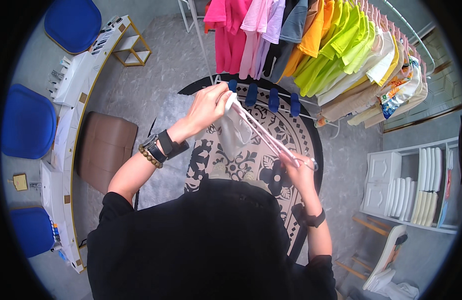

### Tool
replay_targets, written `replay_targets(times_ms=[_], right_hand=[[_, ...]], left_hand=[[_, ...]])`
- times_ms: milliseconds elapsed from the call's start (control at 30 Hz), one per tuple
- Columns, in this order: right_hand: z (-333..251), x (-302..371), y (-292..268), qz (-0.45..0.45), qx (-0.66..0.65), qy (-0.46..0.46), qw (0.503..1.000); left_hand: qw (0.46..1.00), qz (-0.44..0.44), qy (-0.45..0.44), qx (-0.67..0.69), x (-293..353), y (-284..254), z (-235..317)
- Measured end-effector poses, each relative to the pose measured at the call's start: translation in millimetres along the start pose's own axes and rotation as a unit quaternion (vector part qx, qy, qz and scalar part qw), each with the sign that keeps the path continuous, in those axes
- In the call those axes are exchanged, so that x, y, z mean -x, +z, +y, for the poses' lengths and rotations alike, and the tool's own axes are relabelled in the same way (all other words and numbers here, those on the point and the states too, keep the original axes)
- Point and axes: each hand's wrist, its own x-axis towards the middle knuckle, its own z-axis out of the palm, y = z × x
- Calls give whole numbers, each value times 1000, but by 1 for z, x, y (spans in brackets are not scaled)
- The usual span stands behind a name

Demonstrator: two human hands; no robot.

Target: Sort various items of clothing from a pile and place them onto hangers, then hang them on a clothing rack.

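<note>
My left hand (209, 106) is raised in front of me, its fingers closed on the upper edge of a pale, thin garment (234, 135). The cloth hangs down below that hand, and its kind is hard to make out. A pale pink clothes hanger (266, 132) runs slantwise between my hands, one end at the cloth by my left fingers. Lower and to the right, my right hand (299, 175) is closed around the hanger's other end, near its hook. Whether there is more than one hanger, I cannot tell.
Ahead stands a clothes rack (408, 25) full of colourful shirts (336, 50). Beneath me lies a patterned oval rug (291, 130). A brown padded seat (106, 150), a long white counter (71, 135) and blue chairs (28, 120) are leftward. A white shelf unit (383, 172) stands right.
</note>
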Motion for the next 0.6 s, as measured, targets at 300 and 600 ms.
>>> replay_targets(times_ms=[300, 600], right_hand=[[19, 9, 9, -19, -211, 136, 968], [6, 0, 10, -60, -107, 35, 992]], left_hand=[[977, 23, 179, -115, -3, -20, 19], [989, 130, -57, 32, -3, -8, 10]])
